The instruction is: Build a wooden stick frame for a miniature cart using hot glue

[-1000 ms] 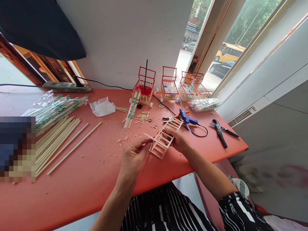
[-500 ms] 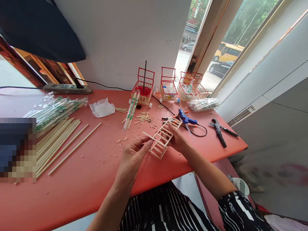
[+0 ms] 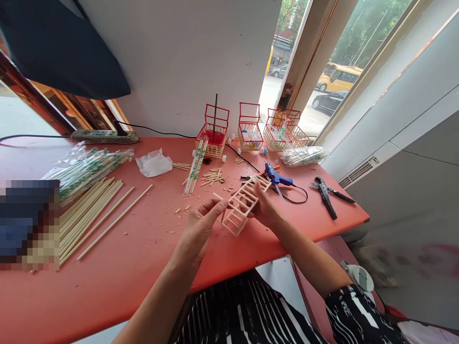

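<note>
Evidently both hands are busy with a small frame of pale sticks (image 3: 241,211), held tilted just above the near edge of the red counter (image 3: 154,267). In the head view, the left hand (image 3: 201,220) pinches a thin stick (image 3: 217,196) between thumb and fingers at the frame's left end; whether the stick is joined to it, I cannot tell. The right hand (image 3: 264,208) grasps the frame toward its other end, thumb on top, with some fingers hidden behind the rungs.

Just beyond the right hand lies a blue glue gun (image 3: 279,179), its black cord looping to the right, and farther right rest open black pliers (image 3: 326,198). Short cut sticks (image 3: 213,177) and crumbs are scattered beyond the left hand, near a wrapped set of sticks (image 3: 196,167). Long bare sticks (image 3: 91,217) lie at the left, beside a plastic-wrapped bundle (image 3: 93,167) and a crumpled white sheet (image 3: 154,163). Small red-trimmed stick carts (image 3: 250,141) stand along the back, near the wall.
</note>
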The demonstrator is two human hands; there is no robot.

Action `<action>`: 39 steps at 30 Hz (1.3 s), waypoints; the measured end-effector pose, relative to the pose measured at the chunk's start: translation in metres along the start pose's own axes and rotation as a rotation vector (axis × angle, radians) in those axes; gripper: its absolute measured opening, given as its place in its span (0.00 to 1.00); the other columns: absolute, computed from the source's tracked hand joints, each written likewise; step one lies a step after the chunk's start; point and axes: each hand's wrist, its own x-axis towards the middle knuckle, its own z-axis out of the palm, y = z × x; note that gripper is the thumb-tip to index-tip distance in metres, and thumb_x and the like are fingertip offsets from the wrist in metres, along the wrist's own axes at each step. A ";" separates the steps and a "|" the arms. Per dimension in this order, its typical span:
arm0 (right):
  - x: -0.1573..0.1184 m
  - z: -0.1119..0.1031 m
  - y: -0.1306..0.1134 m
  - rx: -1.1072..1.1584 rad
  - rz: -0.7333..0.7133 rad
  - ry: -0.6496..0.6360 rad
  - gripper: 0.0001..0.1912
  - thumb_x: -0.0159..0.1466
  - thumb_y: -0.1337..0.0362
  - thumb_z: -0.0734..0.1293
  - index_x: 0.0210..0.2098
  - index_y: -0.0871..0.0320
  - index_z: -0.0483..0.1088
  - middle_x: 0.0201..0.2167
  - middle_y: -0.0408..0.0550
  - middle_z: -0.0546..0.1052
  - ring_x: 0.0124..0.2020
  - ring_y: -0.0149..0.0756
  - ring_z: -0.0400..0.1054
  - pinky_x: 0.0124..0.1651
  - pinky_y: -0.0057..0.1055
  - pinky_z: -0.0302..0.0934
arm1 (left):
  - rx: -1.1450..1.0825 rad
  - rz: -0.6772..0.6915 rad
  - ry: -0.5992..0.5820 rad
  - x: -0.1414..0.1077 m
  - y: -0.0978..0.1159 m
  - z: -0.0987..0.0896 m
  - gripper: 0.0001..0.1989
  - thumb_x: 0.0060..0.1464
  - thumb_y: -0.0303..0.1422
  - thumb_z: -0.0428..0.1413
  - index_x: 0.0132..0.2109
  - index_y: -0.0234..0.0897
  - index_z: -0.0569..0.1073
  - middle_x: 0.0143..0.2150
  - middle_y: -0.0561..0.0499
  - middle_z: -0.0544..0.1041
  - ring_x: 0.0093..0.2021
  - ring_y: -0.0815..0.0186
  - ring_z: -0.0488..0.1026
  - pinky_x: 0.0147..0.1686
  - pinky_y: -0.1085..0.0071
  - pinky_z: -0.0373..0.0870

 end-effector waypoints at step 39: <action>-0.054 -0.057 -0.082 -0.682 -0.150 0.249 0.26 0.67 0.41 0.65 0.38 0.59 0.78 0.29 0.47 0.76 0.25 0.27 0.63 0.25 0.26 0.52 | 0.672 0.330 -0.292 -0.017 0.040 -0.057 0.11 0.57 0.43 0.59 0.34 0.40 0.79 0.35 0.50 0.81 0.41 0.61 0.78 0.42 0.69 0.72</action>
